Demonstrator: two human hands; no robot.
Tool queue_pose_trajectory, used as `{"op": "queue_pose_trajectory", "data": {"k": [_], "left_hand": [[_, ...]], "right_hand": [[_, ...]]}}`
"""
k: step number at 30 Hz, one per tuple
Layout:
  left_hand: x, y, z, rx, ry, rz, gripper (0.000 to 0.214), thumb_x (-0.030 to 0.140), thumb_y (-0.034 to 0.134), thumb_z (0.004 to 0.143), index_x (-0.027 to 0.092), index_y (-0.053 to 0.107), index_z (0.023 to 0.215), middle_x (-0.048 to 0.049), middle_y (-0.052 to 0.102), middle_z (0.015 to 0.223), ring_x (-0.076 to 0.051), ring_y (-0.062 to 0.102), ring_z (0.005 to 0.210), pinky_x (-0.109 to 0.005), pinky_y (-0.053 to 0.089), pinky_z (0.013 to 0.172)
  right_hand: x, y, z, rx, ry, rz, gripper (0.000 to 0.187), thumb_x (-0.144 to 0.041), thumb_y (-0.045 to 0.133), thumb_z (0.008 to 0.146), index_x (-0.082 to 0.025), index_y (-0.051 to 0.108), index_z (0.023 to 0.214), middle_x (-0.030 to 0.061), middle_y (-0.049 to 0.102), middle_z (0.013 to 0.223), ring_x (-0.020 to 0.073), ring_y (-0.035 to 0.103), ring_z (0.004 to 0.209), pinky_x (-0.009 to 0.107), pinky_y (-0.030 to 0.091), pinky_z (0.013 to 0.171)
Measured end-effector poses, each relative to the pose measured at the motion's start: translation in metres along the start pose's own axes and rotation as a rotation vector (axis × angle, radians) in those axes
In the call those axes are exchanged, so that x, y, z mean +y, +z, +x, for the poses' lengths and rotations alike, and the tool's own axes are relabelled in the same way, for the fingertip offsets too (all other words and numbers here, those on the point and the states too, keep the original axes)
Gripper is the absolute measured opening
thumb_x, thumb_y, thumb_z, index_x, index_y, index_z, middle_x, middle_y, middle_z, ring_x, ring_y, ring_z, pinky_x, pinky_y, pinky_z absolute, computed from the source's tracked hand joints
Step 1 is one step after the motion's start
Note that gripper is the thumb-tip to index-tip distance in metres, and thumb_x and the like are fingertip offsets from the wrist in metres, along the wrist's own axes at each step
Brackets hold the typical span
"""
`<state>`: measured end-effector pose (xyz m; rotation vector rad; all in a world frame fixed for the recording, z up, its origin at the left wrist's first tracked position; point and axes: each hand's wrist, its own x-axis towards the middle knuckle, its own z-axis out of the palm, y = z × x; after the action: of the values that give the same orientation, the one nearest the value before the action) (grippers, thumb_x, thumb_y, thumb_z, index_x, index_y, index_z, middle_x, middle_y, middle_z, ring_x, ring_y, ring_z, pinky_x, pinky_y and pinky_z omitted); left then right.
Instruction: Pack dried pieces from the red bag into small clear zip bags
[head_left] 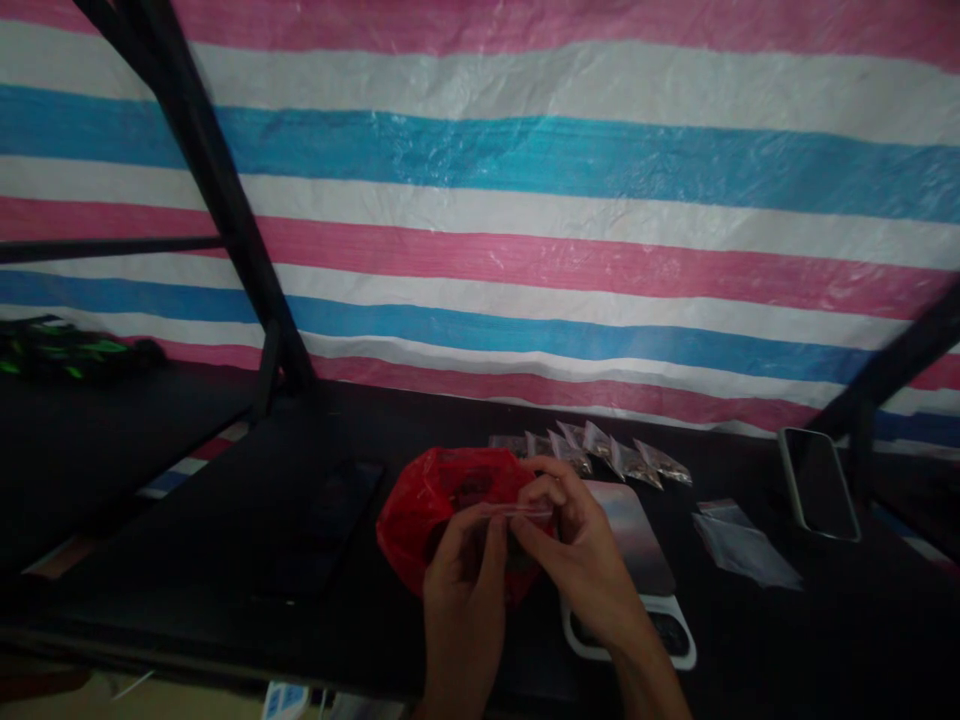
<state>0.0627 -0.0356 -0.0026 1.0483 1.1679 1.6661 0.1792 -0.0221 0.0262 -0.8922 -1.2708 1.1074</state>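
My left hand (469,565) and my right hand (570,530) are close together, both pinching the top edge of a small clear zip bag (517,511). Most of this bag is hidden by my fingers. Behind and below them stands a red plastic bag (420,500), its mouth spread wide; its contents are dark and hard to make out. Partly under my right forearm lies a white kitchen scale (637,540) with a metal plate. Beyond the hands, several small filled zip bags (634,462) lie in a row.
Flat clear bags (746,545) lie to the right of the scale, near a phone (819,485) leaning at the far right. A dark flat object (337,520) is at the left. Black rack posts (225,200) rise before a striped sheet (570,230); a green-black toy car (67,350) sits far left.
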Motion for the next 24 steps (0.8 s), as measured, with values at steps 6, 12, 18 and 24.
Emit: {"op": "queue_pose_trajectory", "data": {"k": [6, 12, 18, 24], "left_hand": [[0.001, 0.000, -0.001, -0.006, 0.013, -0.015, 0.027, 0.048, 0.077, 0.085, 0.021, 0.079, 0.090, -0.0065, 0.083, 0.088, -0.020, 0.081, 0.078, -0.027, 0.066, 0.073], [0.001, -0.002, -0.003, -0.050, 0.066, 0.011, 0.022, 0.043, 0.074, 0.089, 0.022, 0.080, 0.090, -0.0042, 0.082, 0.087, -0.017, 0.080, 0.081, -0.022, 0.064, 0.074], [-0.003, -0.002, 0.001, -0.046, 0.092, 0.042, 0.017, 0.039, 0.075, 0.091, 0.023, 0.081, 0.090, -0.0035, 0.082, 0.089, -0.016, 0.079, 0.083, -0.020, 0.062, 0.075], [-0.004, 0.001, 0.001, -0.107, 0.239, 0.026, 0.013, 0.030, 0.072, 0.095, 0.024, 0.081, 0.088, -0.0025, 0.082, 0.090, -0.015, 0.078, 0.084, -0.020, 0.063, 0.079]], "right_hand": [[-0.001, -0.002, 0.001, -0.011, 0.010, 0.027, 0.042, -0.025, 0.079, 0.088, -0.028, 0.063, 0.127, -0.0039, 0.066, 0.091, 0.0146, 0.063, 0.085, 0.026, 0.049, 0.079], [-0.007, -0.003, -0.001, 0.000, 0.002, 0.051, 0.038, -0.024, 0.081, 0.086, -0.029, 0.064, 0.120, -0.0056, 0.066, 0.086, 0.0129, 0.063, 0.081, 0.023, 0.050, 0.076], [-0.005, -0.006, -0.001, -0.010, 0.017, 0.029, 0.044, -0.033, 0.082, 0.089, -0.030, 0.063, 0.128, -0.0037, 0.069, 0.092, 0.0131, 0.066, 0.085, 0.022, 0.051, 0.078], [-0.006, -0.012, 0.001, 0.058, -0.007, 0.007, 0.039, -0.036, 0.088, 0.084, -0.027, 0.066, 0.115, -0.0041, 0.068, 0.078, 0.0124, 0.063, 0.069, 0.020, 0.050, 0.063]]}}
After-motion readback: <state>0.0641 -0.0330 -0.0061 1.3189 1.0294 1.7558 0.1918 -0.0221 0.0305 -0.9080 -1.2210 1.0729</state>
